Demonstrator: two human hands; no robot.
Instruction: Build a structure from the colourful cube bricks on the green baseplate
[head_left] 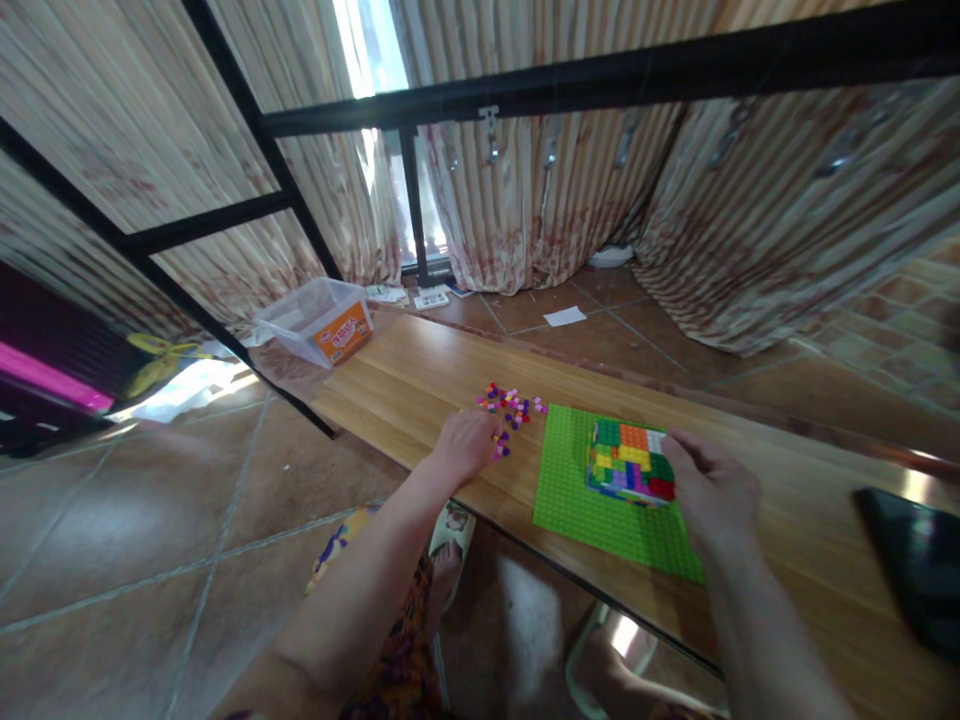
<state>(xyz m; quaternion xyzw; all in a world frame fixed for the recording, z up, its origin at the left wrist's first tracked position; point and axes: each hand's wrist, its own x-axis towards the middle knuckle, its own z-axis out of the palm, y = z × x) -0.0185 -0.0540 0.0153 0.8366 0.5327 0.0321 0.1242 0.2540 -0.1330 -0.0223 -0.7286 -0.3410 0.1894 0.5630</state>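
A block built of multicoloured toy bricks (630, 462) rests on a green studded baseplate (574, 515) on the wooden table. My right hand (712, 490) grips the block at its right side, thumb near the white and dark green bricks; the other fingers are largely hidden behind it. To the left of the baseplate lie several small loose pieces (514, 404), pink, purple, red and yellow. My left hand (466, 445) is at the near left edge of these pieces with its fingers bent together and pointing down. Whatever its fingertips hold is too small to make out.
A clear plastic bin (319, 310) with an orange label stands beyond the table's left end. On the right of the wooden table (420, 370) lies a dark flat object (911, 560). A black metal frame (525, 105) crosses in front of the curtains.
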